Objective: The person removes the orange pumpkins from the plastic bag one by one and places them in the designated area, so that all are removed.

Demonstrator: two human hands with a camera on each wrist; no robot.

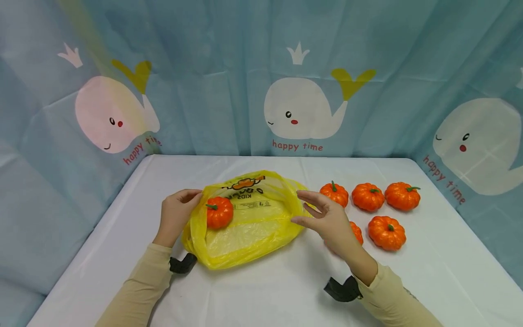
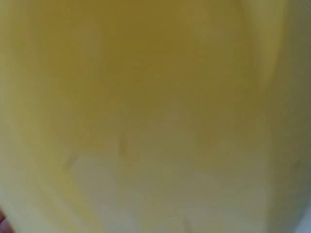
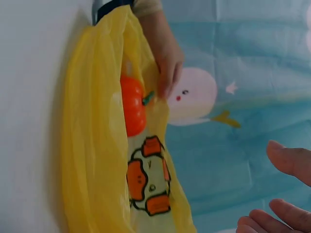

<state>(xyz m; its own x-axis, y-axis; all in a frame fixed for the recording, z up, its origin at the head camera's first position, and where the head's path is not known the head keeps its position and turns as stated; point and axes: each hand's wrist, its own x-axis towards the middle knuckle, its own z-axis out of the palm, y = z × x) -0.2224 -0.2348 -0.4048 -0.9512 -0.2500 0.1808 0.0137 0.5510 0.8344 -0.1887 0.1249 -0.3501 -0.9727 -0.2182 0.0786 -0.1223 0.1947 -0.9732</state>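
A yellow plastic bag (image 1: 245,247) lies with its mouth spread wide, cartoon print showing on its inner wall. Inside, at its left end, sits one small orange pumpkin (image 1: 219,212) with a green stem. My left hand (image 1: 176,213) pinches the bag's rim on the left, beside that pumpkin. At the opposite end, my right hand (image 1: 327,218) has thumb and fingers spread apart with nothing between them, close to the rim. The right wrist view shows the right fingertips (image 3: 279,145) off the plastic. Blurred yellow plastic (image 2: 155,97) fills the left wrist view.
Several more pumpkins (image 1: 387,233) stand on the white table (image 1: 441,290) to the right, one partly hidden behind my right hand. A blue curtain (image 1: 229,113) with whale prints rises along the table's back and sides.
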